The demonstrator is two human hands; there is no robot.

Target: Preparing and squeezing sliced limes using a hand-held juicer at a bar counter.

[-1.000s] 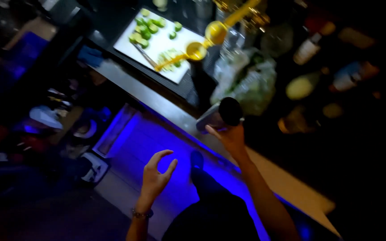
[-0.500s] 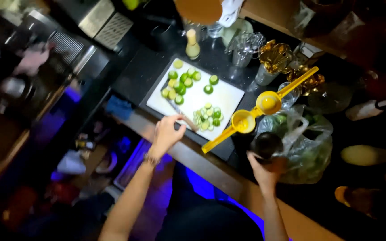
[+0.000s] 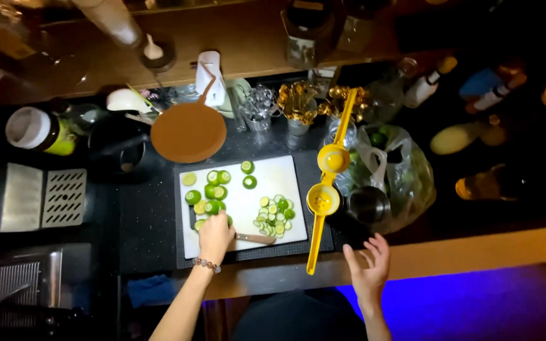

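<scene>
step: knife [image 3: 248, 238] is gripped by closed left hand [image 3: 215, 235] at 6 o'clock of cutting board [image 3: 292, 173] | right hand [image 3: 369, 265] spread, empty, near metal cup [image 3: 368, 204] | next: steady lime [image 3: 193, 196] needed for slicing

Round brown tray [image 3: 188, 132], metal grate [image 3: 66, 197], blue cloth [image 3: 150, 290].

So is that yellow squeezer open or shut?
Open: the yellow squeezer lies spread out, its two cups side by side beside the white cutting board.
</scene>
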